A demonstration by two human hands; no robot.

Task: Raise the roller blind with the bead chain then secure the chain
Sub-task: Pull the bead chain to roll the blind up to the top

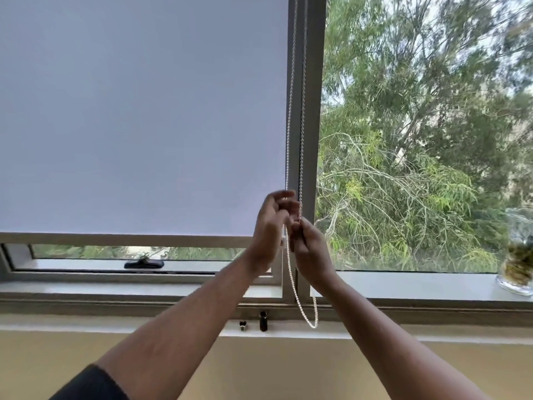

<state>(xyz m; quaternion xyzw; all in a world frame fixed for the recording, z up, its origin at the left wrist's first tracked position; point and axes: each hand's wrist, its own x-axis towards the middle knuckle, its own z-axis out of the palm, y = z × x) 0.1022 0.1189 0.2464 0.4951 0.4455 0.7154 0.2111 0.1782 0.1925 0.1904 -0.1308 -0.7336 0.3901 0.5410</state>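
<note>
Your two hands are raised together in front of the vertical window frame (310, 111), just at the right edge of the roller blind (138, 111). The blind covers nearly all of the left window pane; its bottom bar (124, 239) hangs a little above the sill, so a narrow strip of glass shows under it, with a dark window handle (143, 264) there. The bead chain (290, 111) comes down in two white strands along the frame, passes your hands, and ends in a loop (310, 321) that hangs free just above the window ledge (403, 332). Your right hand (310, 249) has its grip closed on the right strand, pinched at the fingertips. Your left hand (269, 226) is slightly higher, its fingers (284, 194) curled but apart, beside the left strand; whether they touch this strand I cannot tell, because the hand is blurred. On the ledge below your hands stand two small dark objects (263, 321), too small to identify. Far to the right a glass jar (517, 255) stands on the sill (403, 284). Through the right pane you see green trees (418, 140). A dark sleeve (92, 385) covers your upper left arm.
</note>
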